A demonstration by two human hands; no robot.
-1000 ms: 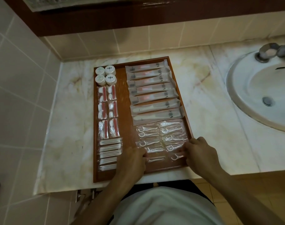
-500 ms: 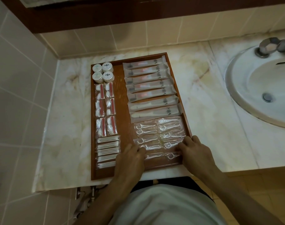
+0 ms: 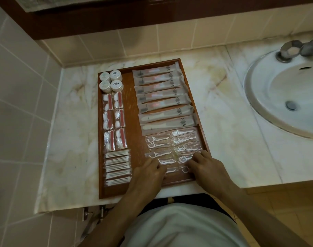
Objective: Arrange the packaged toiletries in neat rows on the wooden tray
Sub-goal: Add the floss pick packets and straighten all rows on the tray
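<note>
A rectangular wooden tray (image 3: 130, 132) with a low raised rim and a glossy reddish-brown floor lies on a pale, veined marble desk (image 3: 223, 113), its near end reaching the desk's front edge. To the right, a round white porcelain sink (image 3: 286, 97) is set into the marble, with a dull metal tap (image 3: 294, 49) behind it. Cream square tiles cover the walls.

The tray holds packaged toiletries in two columns. On the left, from far to near: four small round white jars (image 3: 111, 83) in a square; six clear crinkly sachets with red strips and white cotton balls (image 3: 113, 122), in pairs; then a stack of slim cotton swab packets (image 3: 117, 168). On the right: long frosted sleeves (image 3: 163, 97) lying crosswise, one below another, each printed with a dark emblem; below them, shiny clear packets of white floss picks (image 3: 171, 148) in two loose rows.

The left hand (image 3: 148, 175) rests palm down on the tray, fingertips touching the nearest floss packets. The right hand (image 3: 205, 168) lies beside it, fingers curled over the packets of the right-hand row. Neither grip closes around anything; both simply press flat on the plastic.
</note>
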